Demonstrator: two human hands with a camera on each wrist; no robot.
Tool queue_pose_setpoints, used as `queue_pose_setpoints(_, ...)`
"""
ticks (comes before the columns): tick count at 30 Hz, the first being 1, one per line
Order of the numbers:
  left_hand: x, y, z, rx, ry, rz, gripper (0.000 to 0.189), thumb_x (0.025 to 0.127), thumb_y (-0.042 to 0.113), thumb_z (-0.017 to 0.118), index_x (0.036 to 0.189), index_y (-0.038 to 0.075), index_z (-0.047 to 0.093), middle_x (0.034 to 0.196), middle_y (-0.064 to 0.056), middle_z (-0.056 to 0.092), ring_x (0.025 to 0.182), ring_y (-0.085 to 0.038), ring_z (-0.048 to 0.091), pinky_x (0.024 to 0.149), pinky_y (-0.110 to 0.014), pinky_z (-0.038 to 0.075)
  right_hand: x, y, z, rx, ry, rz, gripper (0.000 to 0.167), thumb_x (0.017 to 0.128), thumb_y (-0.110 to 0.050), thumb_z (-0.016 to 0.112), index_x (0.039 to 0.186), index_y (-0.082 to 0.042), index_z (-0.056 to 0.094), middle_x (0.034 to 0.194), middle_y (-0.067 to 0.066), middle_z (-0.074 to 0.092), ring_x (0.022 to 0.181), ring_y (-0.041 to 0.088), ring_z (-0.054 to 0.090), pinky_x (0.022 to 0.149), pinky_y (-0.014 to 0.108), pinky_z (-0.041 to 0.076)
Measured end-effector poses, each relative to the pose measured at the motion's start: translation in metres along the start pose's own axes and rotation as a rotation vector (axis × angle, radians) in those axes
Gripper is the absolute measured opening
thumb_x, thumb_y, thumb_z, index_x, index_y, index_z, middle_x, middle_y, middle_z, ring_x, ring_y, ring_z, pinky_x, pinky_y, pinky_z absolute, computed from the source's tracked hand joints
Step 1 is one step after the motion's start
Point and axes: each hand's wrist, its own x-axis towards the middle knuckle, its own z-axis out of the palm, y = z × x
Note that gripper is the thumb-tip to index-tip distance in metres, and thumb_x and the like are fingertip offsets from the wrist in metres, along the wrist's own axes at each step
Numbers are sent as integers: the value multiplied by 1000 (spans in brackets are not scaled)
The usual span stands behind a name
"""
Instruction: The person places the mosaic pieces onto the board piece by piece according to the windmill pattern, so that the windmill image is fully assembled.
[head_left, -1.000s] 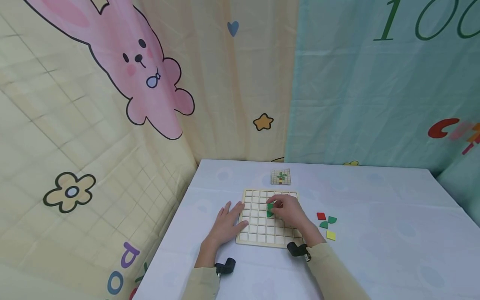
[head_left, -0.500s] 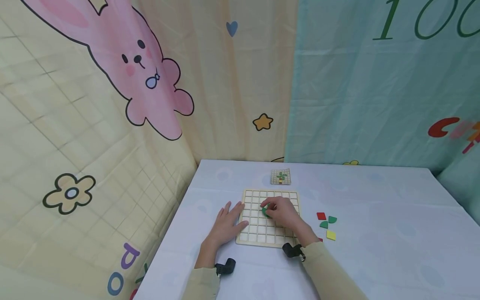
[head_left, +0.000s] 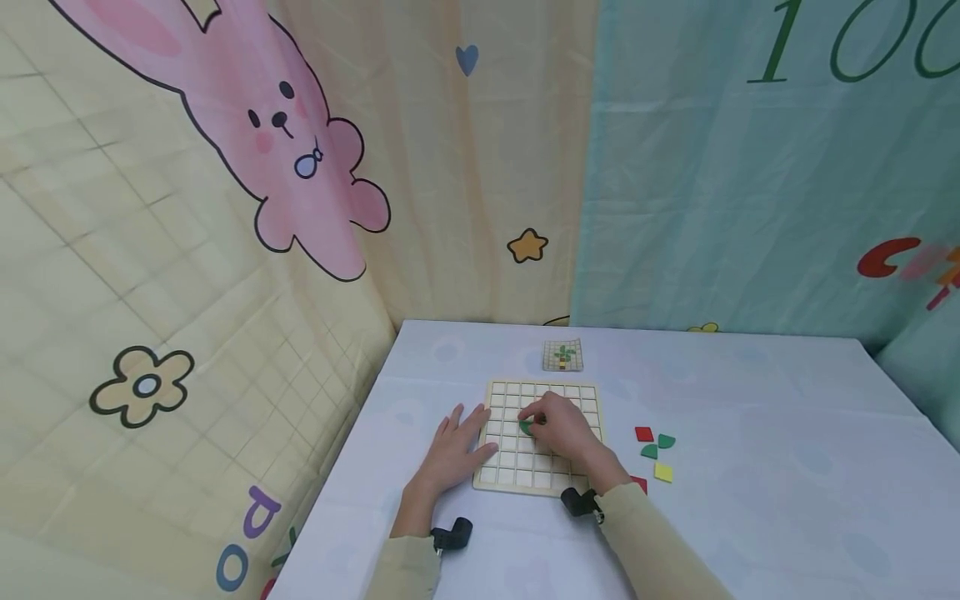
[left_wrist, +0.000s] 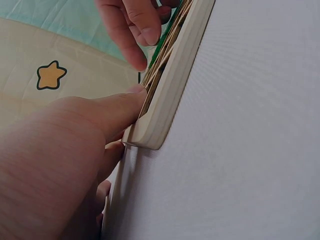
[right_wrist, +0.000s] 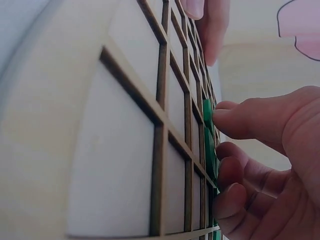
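A square wooden grid board (head_left: 510, 477) with white cells lies on the table. My left hand (head_left: 447, 457) rests along its left edge, fingers spread, and in the left wrist view the thumb (left_wrist: 122, 107) lies on the frame. Over the middle of the board, my right hand (head_left: 566, 431) pinches a small green piece (head_left: 526, 427) with a curved edge, mostly covered by the fingers. The right wrist view shows the thumb (right_wrist: 235, 117) against a green piece (right_wrist: 207, 111), with more green (right_wrist: 210, 155) directly below it among the grid bars.
Right of the board lie a red square (head_left: 644, 434), two green quarter-round pieces (head_left: 666, 441), a yellow square (head_left: 663, 472) and another red piece (head_left: 638, 483) partly behind the right wrist. Behind the board is a small pattern card (head_left: 562, 355). Printed curtains hang beyond the table.
My right hand has shifted a little left across the board, with the green piece at its fingertips. The red piece by its wrist has come into view. The left hand has stayed put.
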Motion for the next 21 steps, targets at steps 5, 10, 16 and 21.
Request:
queue_pose_setpoints(5,0,0,0,0,-3,-4,68,100,49,56,157,18,37,164,0,30,154,-33,8,123,-53,7,-1,-1,-3,-32,12,18,20,90,-11,73,104,-24,80,86,-3,54,73,15,50,64,32,45)
queue_pose_setpoints(10,1,0,1,-2,3,2,68,100,49,56,157,18,37,164,-1,30,153,-33,9,122,-54,7,-4,-4,-13,-20,17,42,18,92,-13,72,106,-23,79,88,-5,57,76,16,52,67,34,48)
queue_pose_setpoints(16,0,0,0,-3,-7,-2,67,100,47,57,157,17,38,164,-1,30,153,-33,9,123,-53,7,-12,1,-25,16,49,55,20,91,-13,73,109,-20,78,88,-6,60,77,16,54,66,33,48)
queue_pose_setpoints(21,0,1,0,4,-5,-2,67,101,47,56,157,18,37,164,0,29,153,-33,8,123,-52,6,-18,6,-37,19,81,55,24,92,-11,71,113,-20,78,92,-5,62,78,18,55,65,32,48)
